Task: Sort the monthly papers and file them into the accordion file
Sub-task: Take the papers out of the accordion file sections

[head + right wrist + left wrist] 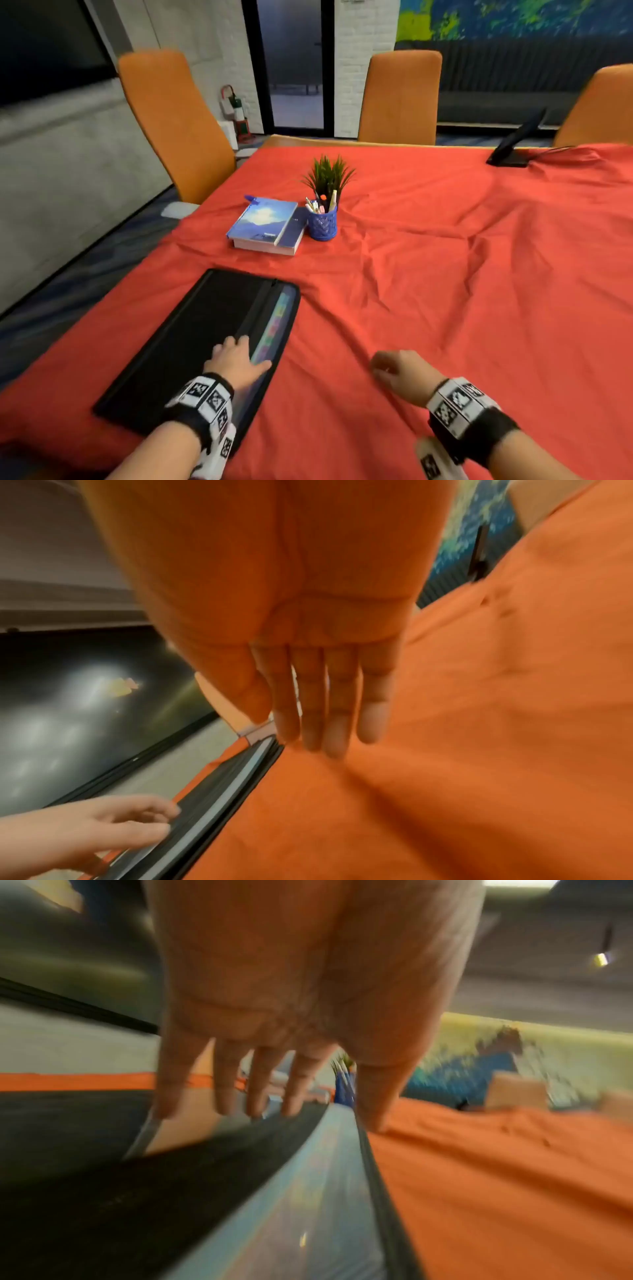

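The accordion file [205, 342] is laid flat on the tabletop [445, 274], touched by the spread left hand [236, 359]. The right hand [400, 371], loosely curled, holds nothing. No papers are seen; filing is judged unfinished.

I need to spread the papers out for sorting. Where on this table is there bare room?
Bare red cloth lies right of the accordion file, from the right hand back to the black stand. Crowded: books, pen cup and plant behind the file.
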